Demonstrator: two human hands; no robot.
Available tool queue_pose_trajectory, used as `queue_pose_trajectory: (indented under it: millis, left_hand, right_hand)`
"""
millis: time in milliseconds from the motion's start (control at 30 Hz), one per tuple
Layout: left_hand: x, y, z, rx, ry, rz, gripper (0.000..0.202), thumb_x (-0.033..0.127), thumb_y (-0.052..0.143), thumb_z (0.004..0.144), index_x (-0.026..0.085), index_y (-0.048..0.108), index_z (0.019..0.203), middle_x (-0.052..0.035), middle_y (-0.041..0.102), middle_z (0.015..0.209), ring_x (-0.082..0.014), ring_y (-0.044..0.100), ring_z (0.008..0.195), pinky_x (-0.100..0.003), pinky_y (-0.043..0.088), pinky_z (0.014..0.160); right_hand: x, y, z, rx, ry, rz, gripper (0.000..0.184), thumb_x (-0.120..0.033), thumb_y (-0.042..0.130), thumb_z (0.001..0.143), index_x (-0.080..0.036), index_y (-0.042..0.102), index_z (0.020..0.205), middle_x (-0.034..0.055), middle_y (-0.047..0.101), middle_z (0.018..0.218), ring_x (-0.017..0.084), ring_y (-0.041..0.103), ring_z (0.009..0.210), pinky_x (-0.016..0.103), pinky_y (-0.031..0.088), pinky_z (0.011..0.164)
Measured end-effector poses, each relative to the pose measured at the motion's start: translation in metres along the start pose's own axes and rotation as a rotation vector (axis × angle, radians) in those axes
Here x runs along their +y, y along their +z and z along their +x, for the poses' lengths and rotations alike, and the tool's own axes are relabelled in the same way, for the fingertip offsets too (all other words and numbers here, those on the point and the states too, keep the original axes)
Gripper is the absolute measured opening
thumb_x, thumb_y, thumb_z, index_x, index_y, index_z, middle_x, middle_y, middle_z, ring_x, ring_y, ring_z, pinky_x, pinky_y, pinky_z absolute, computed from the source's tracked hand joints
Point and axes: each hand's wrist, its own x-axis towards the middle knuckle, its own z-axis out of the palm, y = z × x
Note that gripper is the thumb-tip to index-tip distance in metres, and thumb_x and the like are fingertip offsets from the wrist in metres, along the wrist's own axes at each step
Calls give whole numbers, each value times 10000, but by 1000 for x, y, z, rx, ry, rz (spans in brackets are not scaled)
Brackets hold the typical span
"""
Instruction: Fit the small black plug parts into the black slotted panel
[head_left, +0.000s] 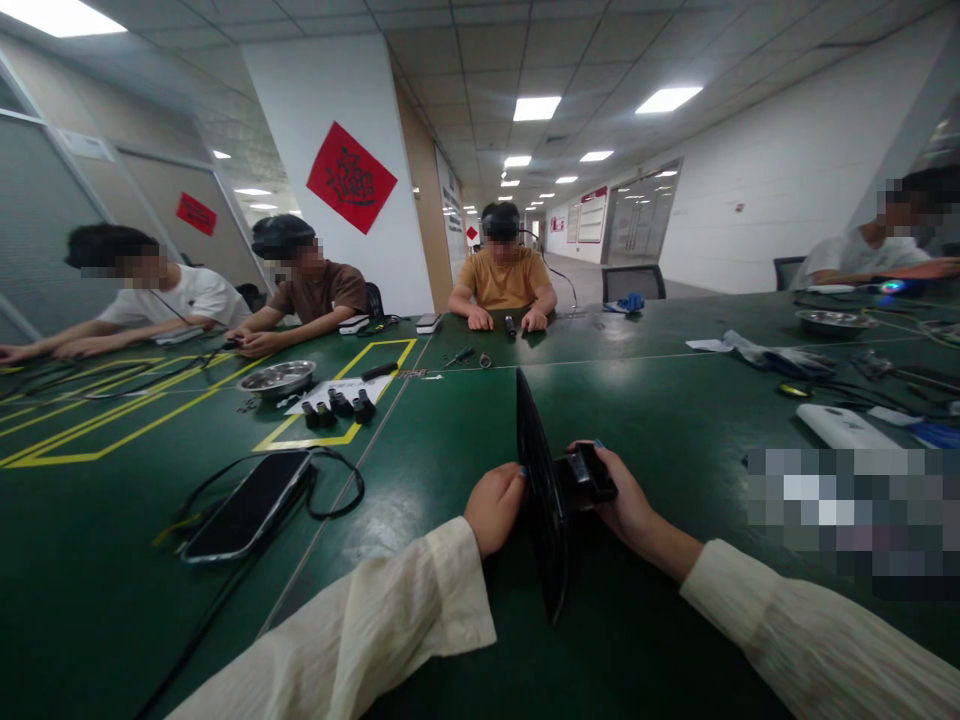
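Note:
A thin black flat panel (541,500) stands upright in front of me, seen nearly edge-on. My left hand (496,508) is closed at its left side, with the fingertips pressed to the panel. Behind the panel's right side sits a black box-shaped part (589,475); the two seem joined, though the joint is not clear. My right hand (634,505) grips this part with thumb and fingers. Left of my hands, a phone (251,505) lies on the green table (420,440) with a black cable (349,480) around it.
Several black cylindrical parts (341,407) stand on white paper near a metal bowl (277,378). Another bowl (834,322), a white device (844,427) and plastic bags (780,355) lie to the right. Several people sit around the table, one person (501,280) straight across.

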Motion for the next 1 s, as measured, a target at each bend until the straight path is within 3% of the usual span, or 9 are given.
queue_pose_trajectory:
  millis: [167, 567, 800, 1000]
  left_hand:
    - [0, 1, -1, 9, 8, -34, 469, 430, 202, 906, 168, 486, 640, -41, 541, 670, -172, 502, 681, -299, 433, 696]
    - [3, -1, 0, -20, 15, 4, 402, 384, 284, 880, 160, 541, 666, -51, 581, 728, -188, 524, 739, -298, 437, 726]
    - [-1, 2, 0, -8, -12, -14, 476, 486, 229, 892, 165, 494, 660, -46, 549, 695, -182, 506, 698, -296, 421, 677]
    - [2, -1, 1, -34, -6, -1, 444, 443, 224, 887, 167, 473, 644, -48, 541, 700, -179, 504, 700, -294, 425, 673]
  right_hand:
    - [-1, 0, 0, -14, 3, 7, 332, -530, 573, 706, -236, 617, 854, -4, 627, 709, 197, 591, 687, 272, 407, 495]
    - [0, 2, 0, 19, -5, 25, 332, -521, 601, 673, -229, 620, 830, -7, 620, 683, 195, 582, 665, 265, 392, 482]
    - [-1, 1, 0, 11, 6, 18, 329, -520, 592, 690, -234, 624, 849, -6, 629, 712, 194, 585, 683, 266, 397, 488]
    - [1, -3, 2, -18, 7, 20, 329, -520, 574, 718, -232, 621, 869, -1, 635, 722, 193, 591, 667, 267, 408, 483]
